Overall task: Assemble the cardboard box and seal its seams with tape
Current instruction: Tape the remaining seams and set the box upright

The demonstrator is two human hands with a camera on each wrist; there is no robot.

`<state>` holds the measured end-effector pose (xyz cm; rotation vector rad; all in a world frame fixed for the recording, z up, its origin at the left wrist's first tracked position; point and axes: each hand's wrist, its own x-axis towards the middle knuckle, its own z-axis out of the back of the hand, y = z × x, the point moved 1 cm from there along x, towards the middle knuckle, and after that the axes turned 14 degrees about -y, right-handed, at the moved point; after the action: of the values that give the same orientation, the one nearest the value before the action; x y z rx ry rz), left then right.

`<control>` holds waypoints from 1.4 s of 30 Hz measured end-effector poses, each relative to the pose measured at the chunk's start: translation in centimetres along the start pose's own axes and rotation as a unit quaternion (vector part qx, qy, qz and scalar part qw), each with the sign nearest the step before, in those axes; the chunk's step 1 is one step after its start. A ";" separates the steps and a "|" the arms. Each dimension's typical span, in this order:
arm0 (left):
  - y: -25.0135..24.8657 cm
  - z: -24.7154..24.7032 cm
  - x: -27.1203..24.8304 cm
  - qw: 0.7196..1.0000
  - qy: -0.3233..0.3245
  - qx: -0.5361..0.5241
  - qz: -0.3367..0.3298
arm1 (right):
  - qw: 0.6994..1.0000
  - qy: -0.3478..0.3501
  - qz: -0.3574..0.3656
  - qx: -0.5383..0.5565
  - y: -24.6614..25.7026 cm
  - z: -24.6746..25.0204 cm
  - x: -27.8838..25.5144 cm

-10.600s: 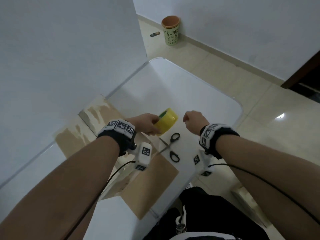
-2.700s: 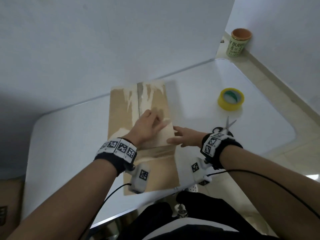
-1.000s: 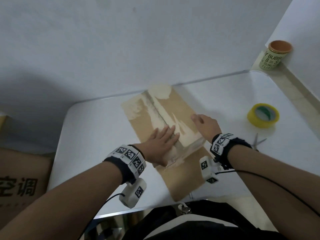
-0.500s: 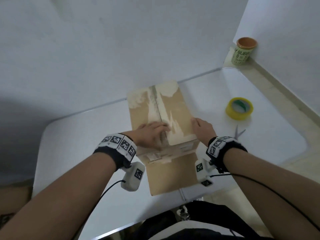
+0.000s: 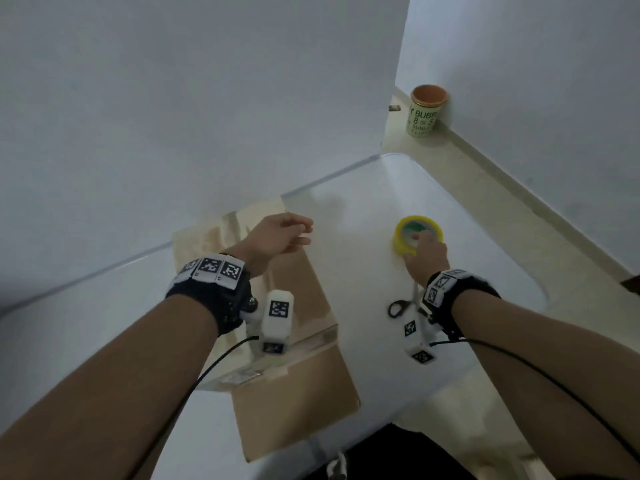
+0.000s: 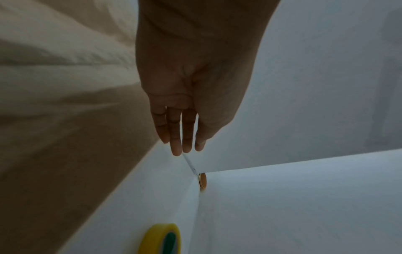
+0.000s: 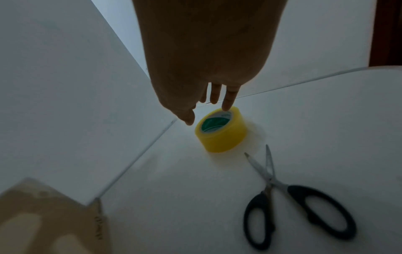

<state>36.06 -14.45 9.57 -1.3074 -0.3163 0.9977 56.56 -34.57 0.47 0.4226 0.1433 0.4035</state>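
The cardboard box (image 5: 273, 327) lies across the white surface (image 5: 346, 271) in the centre and lower centre of the head view, running from the wall edge down toward the near edge. Its upper part shows pale torn patches and a seam, and a flap hangs flat at the lower end. The left hand (image 5: 277, 237) hovers over the upper right part of the box, fingers straight and loosely together, holding nothing; in the left wrist view the fingers (image 6: 176, 137) point away from the camera with the brown cardboard on the left of the frame, and no contact with it can be seen.

The yellow tape roll (image 5: 417, 239) lies flat on the surface at centre right of the head view, well apart from the box. The right hand (image 5: 427, 258) reaches onto it from below. In the right wrist view the fingers (image 7: 228, 99) are extended, one fingertip touching the roll's far rim and the thumb just beside its left edge (not curled round it, so the hand is open rather than gripping).

A pair of black-handled scissors (image 7: 289, 202) lies just below the roll, blades slightly apart and pointing toward it. A green and orange cup (image 5: 426, 114) stands on the floor in the upper right, against the wall.
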 end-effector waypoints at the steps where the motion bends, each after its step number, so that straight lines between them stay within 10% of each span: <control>1: -0.3 -0.4 0.6 1.000 -0.004 -0.011 0.011 | 1.000 0.008 -0.014 -0.009 -0.7 -0.3 0.7; 16: -0.4 -2.3 4.4 0.993 -0.045 -0.055 0.090 | 0.982 0.067 0.088 -0.155 -3.3 -3.7 6.7; 21: -0.5 -3.1 4.9 0.986 -0.060 -0.115 0.104 | 0.998 0.034 0.054 0.029 0.1 -1.2 6.6; 27: 0.7 -2.7 4.5 0.952 -0.090 -0.224 0.188 | 0.942 0.062 0.019 0.330 9.5 3.3 4.2; 42: 0.1 8.4 -3.1 0.956 -0.075 -0.249 0.140 | 0.934 0.008 0.198 0.299 21.9 5.8 -7.8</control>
<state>28.35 -11.28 12.91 -1.7703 -0.5335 1.3133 43.01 -21.65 15.41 1.0598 0.1979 0.7644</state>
